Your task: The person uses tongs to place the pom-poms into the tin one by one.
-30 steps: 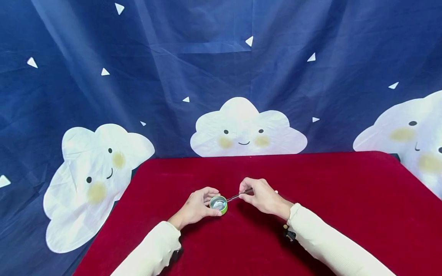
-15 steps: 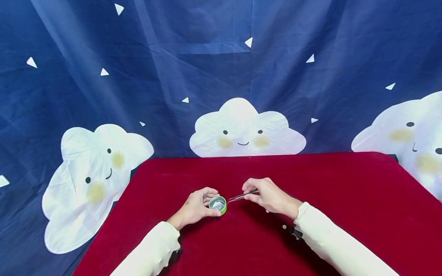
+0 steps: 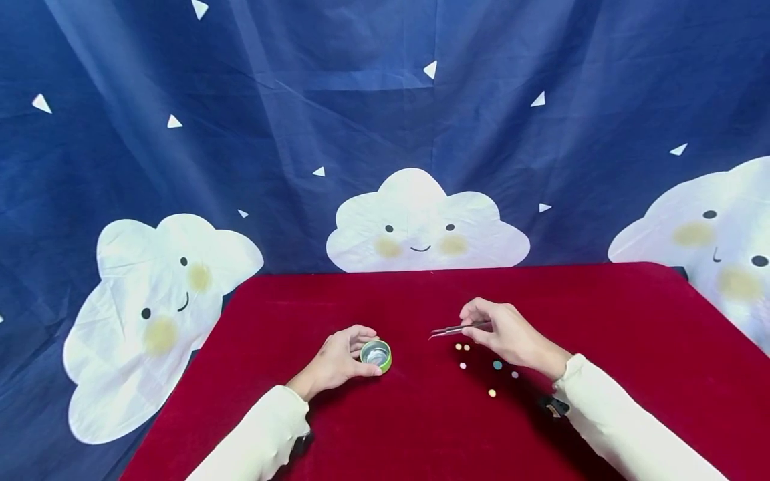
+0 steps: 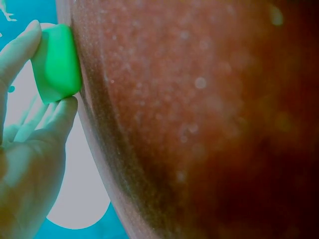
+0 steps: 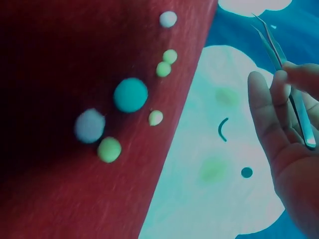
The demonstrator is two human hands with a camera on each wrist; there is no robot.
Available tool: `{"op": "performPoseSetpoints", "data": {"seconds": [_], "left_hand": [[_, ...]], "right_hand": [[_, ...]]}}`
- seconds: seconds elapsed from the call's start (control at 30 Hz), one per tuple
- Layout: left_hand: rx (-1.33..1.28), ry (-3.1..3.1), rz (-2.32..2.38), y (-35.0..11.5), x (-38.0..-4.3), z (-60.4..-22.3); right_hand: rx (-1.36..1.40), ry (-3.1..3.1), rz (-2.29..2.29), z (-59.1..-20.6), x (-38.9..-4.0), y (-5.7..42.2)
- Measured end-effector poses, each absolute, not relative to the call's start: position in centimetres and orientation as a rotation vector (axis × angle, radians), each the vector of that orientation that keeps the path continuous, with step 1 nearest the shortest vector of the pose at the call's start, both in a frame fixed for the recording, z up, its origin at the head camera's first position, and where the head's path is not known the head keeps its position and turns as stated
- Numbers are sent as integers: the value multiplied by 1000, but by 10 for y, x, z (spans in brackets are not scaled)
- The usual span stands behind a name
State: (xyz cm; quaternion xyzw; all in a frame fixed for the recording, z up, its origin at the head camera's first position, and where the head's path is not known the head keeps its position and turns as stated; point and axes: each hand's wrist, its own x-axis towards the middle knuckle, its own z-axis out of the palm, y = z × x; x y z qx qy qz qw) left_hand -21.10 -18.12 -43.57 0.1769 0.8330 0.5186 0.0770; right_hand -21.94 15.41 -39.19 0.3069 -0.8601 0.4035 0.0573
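Observation:
My left hand [image 3: 337,359] holds a small round tin [image 3: 386,367] at the middle of the table, thumb on the near side and fingers on the far side. The tin is green outside and silvery inside; its green wall [image 4: 57,64] shows in the left wrist view. To the right, my right hand [image 3: 511,334] pinches metal tweezers [image 3: 450,330] with a bent tip, raised above the cloth. In the right wrist view the tweezers' two points stand apart with nothing between them. Several small balls lie below that hand, among them a teal ball [image 5: 131,94] and a yellow ball [image 5: 109,150].
Dark red cloth [image 3: 301,307] covers the table. Two yellow balls sit side by side near the tweezers, and a pale pink ball [image 3: 462,365] and a lilac ball [image 3: 515,375] lie closer to me. Behind hangs a blue curtain [image 3: 373,120] printed with clouds.
My right hand has drawn the tweezers rightward from the tin's rim, where a bluish bit showed at their tip. Balls formerly hidden by this hand now show. My left hand stays with the tin.

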Motion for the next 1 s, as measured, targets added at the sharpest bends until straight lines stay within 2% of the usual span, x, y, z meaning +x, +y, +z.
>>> {"op": "performPoseSetpoints", "data": {"seconds": [1.0], "left_hand": [[567, 2515, 1536, -181, -211, -438]], "right_hand": [[818, -2638, 1100, -415, -212, 206]]}}
